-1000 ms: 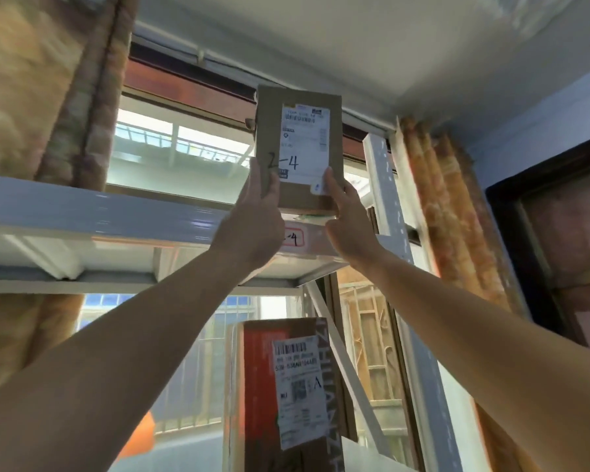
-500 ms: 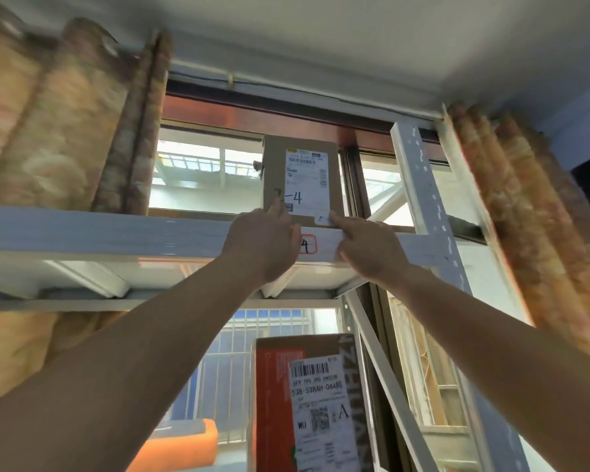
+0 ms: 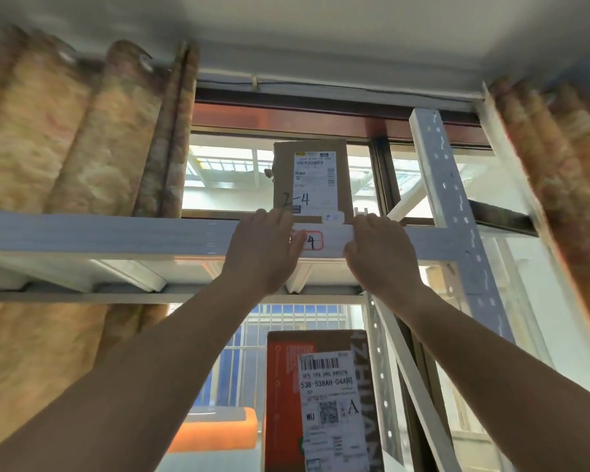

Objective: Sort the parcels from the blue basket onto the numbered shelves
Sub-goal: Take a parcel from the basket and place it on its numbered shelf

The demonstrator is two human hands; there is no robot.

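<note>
A brown cardboard parcel [image 3: 310, 178] with a white label and "2-4" written by hand stands upright on the top white shelf [image 3: 116, 235], in front of the window. Under it, on the shelf's front beam, a red-bordered tag [image 3: 313, 240] reads 4. My left hand [image 3: 263, 253] is at the parcel's lower left corner and my right hand [image 3: 382, 253] at its lower right corner. Both hands' fingers curl over the beam's edge against the base of the box. The blue basket is out of sight.
On the shelf below stands an orange-brown box [image 3: 283, 386] with a barcode label marked A, with an orange object [image 3: 215, 430] to its left. A perforated white upright [image 3: 447, 185] bounds the shelf on the right. Curtains [image 3: 65, 148] hang on both sides of the window.
The parcel came down from mid-air onto the top shelf and now rests there. Both hands slid down from its sides to its bottom corners at the beam.
</note>
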